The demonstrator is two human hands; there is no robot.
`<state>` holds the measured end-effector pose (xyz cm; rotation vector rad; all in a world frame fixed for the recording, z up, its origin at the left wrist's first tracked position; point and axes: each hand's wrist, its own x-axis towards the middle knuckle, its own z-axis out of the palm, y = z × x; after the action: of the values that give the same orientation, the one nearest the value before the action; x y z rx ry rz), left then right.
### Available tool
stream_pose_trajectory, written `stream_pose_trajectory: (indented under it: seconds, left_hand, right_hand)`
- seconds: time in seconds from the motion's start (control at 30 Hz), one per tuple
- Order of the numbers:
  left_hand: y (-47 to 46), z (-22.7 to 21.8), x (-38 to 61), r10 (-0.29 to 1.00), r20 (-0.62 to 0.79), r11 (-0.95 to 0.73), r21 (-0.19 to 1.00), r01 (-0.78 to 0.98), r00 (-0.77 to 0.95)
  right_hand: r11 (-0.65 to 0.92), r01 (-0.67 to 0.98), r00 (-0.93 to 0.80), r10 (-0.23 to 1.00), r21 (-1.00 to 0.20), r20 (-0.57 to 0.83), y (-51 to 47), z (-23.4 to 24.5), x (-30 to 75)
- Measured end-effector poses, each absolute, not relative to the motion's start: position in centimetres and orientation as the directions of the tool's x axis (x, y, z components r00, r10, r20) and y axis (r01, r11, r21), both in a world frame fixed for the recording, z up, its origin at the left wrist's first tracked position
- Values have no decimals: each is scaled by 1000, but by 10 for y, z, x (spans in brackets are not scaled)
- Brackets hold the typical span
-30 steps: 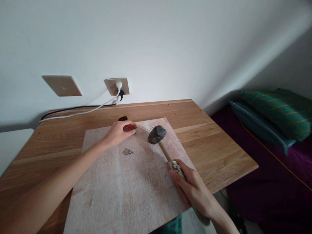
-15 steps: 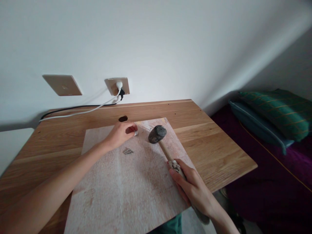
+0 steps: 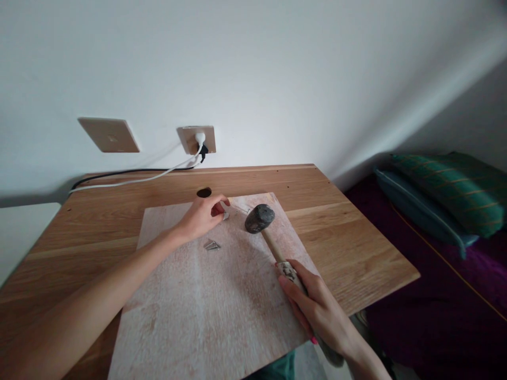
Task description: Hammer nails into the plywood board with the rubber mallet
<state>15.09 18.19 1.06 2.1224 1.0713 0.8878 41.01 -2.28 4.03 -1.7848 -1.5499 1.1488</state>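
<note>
My right hand [image 3: 317,298] is wrapped around the handle of a rubber mallet [image 3: 273,245], whose dark head is tilted up above the far right part of a whitish, worn-looking board [image 3: 178,311]. My left hand [image 3: 204,216] rests near the board's far edge, its fingers curled. At its fingertips is a small white piece [image 3: 226,216], too small to identify. The index finger is raised a little away from it. Nearer to me, several metal nails [image 3: 213,245] lie in a small group on the board. Another thin nail [image 3: 242,208] lies just left of the mallet head, partly hidden.
Beneath the board is a wooden desk [image 3: 356,248] with a round cable hole [image 3: 204,192]. A wall socket [image 3: 197,140] holds plugs with a white and a black cable [image 3: 130,171]. Cushions [image 3: 447,192] lie on a purple cover [image 3: 412,306] to the right.
My left index finger has lifted away from the small white piece, which stays in the same place on the board. The mallet keeps nearly the same pose, and the whole view has shifted slightly.
</note>
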Motion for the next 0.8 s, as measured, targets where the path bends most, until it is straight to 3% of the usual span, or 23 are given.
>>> stream_pose_trajectory:
  seconds: [0.8]
  left_hand:
    - [182,14,148,884,233,-418,783,460,405]
  right_hand:
    - [-132,576,-152,953,-807,-264,26,64,373]
